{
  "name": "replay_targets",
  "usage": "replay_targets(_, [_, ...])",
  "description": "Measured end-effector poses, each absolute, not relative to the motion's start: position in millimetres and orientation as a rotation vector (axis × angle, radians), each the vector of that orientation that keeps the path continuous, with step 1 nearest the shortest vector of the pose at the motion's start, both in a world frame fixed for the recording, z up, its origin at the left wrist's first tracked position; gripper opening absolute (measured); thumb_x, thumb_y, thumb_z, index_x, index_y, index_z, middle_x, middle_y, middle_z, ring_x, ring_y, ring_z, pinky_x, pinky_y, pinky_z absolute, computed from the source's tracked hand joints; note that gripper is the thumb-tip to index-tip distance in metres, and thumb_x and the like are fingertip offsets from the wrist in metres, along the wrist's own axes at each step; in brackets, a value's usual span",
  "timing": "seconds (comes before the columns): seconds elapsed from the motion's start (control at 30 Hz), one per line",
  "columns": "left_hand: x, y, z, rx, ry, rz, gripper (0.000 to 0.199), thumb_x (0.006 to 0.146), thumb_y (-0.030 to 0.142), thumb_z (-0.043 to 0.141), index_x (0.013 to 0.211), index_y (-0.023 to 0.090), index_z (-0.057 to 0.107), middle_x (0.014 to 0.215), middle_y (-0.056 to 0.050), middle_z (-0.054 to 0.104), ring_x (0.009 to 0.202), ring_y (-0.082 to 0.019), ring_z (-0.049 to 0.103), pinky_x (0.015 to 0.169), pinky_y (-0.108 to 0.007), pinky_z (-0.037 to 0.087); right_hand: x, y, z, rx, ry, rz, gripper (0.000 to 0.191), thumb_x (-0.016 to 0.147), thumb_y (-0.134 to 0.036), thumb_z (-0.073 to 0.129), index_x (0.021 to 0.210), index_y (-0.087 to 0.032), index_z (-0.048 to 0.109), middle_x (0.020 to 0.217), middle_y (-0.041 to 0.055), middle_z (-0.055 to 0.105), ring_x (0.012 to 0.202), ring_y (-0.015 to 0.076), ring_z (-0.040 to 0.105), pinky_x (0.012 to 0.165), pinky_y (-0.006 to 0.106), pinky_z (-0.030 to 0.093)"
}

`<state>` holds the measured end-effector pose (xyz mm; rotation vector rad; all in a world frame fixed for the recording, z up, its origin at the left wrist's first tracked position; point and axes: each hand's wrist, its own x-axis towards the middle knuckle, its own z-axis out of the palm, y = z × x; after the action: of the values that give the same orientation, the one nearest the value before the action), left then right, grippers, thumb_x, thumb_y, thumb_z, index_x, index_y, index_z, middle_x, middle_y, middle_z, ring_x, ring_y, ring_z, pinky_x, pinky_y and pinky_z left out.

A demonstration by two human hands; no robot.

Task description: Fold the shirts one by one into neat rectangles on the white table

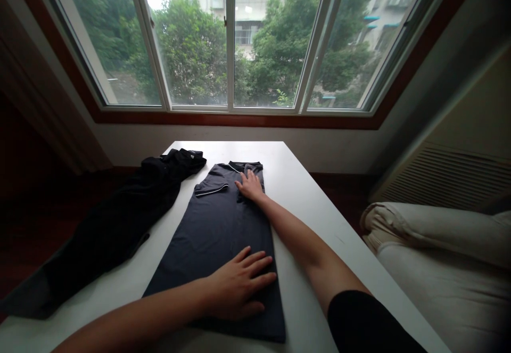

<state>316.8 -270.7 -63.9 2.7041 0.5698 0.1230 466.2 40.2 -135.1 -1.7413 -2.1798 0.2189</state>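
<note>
A dark grey polo shirt [215, 230], folded lengthwise, lies flat with its collar at the far end and a white-edged sleeve on its left side. My left hand [243, 284] rests open on the lower part of the shirt, fingers spread toward its right edge. Farther up, my right hand [250, 185] lies on the shirt just below the collar, fingers apart. Neither hand grips the cloth.
The shirt is on a white table [319, 236]. Black clothing [128, 214] is heaped along the table's left edge and hangs over it. A cream padded sofa [447, 257] stands at the right. Beyond the table is a window [230, 49].
</note>
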Motion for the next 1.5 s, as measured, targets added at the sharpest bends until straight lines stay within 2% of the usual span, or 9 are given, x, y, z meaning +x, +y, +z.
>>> replay_targets(0.2, [330, -286, -67, 2.744, 0.508, 0.087, 0.069, 0.109, 0.052, 0.040, 0.169, 0.023, 0.024, 0.175, -0.013, 0.012, 0.162, -0.034, 0.014, 0.130, -0.059, 0.014, 462, 33, -137, -1.810, -2.247, 0.271, 0.082, 0.102, -0.073, 0.033, 0.166, -0.022, 0.031, 0.174, 0.0160, 0.016, 0.161, 0.0305, 0.012, 0.128, 0.049, 0.006])
replay_targets(0.57, [334, -305, -55, 2.751, 0.502, 0.079, 0.065, 0.111, 0.050, 0.031, 0.169, 0.021, 0.024, 0.175, -0.013, 0.015, 0.162, -0.033, 0.015, 0.130, -0.059, 0.015, 462, 56, -129, -1.884, -2.248, 0.306, 0.082, 0.101, -0.076, 0.032, 0.165, -0.024, 0.034, 0.175, 0.0150, 0.011, 0.161, 0.0316, 0.010, 0.127, 0.049, 0.007])
replay_targets(0.73, [334, -301, -55, 2.736, 0.488, 0.089, 0.065, 0.111, 0.051, 0.030, 0.168, 0.021, 0.025, 0.175, -0.013, 0.017, 0.162, -0.032, 0.015, 0.130, -0.059, 0.016, 473, 76, -127, -1.880, -2.220, 0.293, 0.076, 0.104, -0.070, 0.031, 0.166, -0.027, 0.032, 0.174, 0.0115, 0.019, 0.161, 0.0295, 0.014, 0.127, 0.050, 0.010])
replay_targets(0.83, [338, -297, -59, 2.737, 0.501, 0.096, 0.065, 0.110, 0.052, 0.033, 0.168, 0.022, 0.027, 0.175, -0.012, 0.019, 0.161, -0.033, 0.017, 0.130, -0.059, 0.017, 477, 79, -126, -1.844, -2.103, 0.252, 0.075, 0.107, -0.063, 0.028, 0.168, -0.020, 0.025, 0.170, 0.0144, 0.031, 0.157, 0.0266, 0.025, 0.126, 0.044, 0.019])
replay_targets(0.9, [341, -295, -62, 2.760, 0.518, 0.092, 0.065, 0.109, 0.051, 0.036, 0.167, 0.022, 0.028, 0.175, -0.012, 0.020, 0.161, -0.034, 0.017, 0.129, -0.060, 0.018, 478, 77, -124, -1.819, -2.032, 0.186, 0.069, 0.109, -0.055, 0.026, 0.166, -0.015, 0.029, 0.167, 0.0155, 0.037, 0.155, 0.0252, 0.031, 0.125, 0.040, 0.022])
replay_targets(1.03, [346, -297, -63, 2.755, 0.504, 0.089, 0.065, 0.110, 0.051, 0.033, 0.168, 0.021, 0.027, 0.175, -0.014, 0.019, 0.161, -0.034, 0.016, 0.129, -0.060, 0.016, 479, 67, -121, -1.770, -2.073, 0.125, 0.057, 0.108, -0.042, 0.032, 0.155, -0.017, 0.052, 0.166, 0.0115, 0.040, 0.154, 0.0250, 0.034, 0.126, 0.038, 0.023])
replay_targets(1.13, [347, -302, -61, 2.709, 0.490, 0.096, 0.065, 0.111, 0.052, 0.028, 0.167, 0.019, 0.028, 0.175, -0.015, 0.017, 0.162, -0.033, 0.013, 0.130, -0.060, 0.014, 481, 54, -123, -1.765, -2.065, 0.158, 0.058, 0.109, -0.038, 0.025, 0.156, -0.015, 0.051, 0.164, 0.0116, 0.043, 0.152, 0.0229, 0.037, 0.126, 0.035, 0.025])
replay_targets(1.37, [357, -311, -65, 2.744, 0.446, 0.096, 0.065, 0.111, 0.051, 0.026, 0.167, 0.018, 0.028, 0.175, -0.016, 0.016, 0.162, -0.033, 0.012, 0.130, -0.059, 0.013, 482, 17, -143, -1.815, -2.205, 0.171, 0.070, 0.107, -0.056, 0.033, 0.163, -0.014, 0.039, 0.170, 0.0173, 0.029, 0.159, 0.0305, 0.024, 0.128, 0.044, 0.017])
replay_targets(1.5, [362, -313, -69, 2.772, 0.430, 0.110, 0.065, 0.111, 0.050, 0.024, 0.167, 0.017, 0.028, 0.175, -0.016, 0.017, 0.162, -0.033, 0.012, 0.129, -0.059, 0.014, 479, 13, -142, -1.871, -2.212, 0.189, 0.075, 0.107, -0.062, 0.031, 0.165, -0.015, 0.034, 0.171, 0.0175, 0.027, 0.160, 0.0300, 0.020, 0.128, 0.044, 0.013])
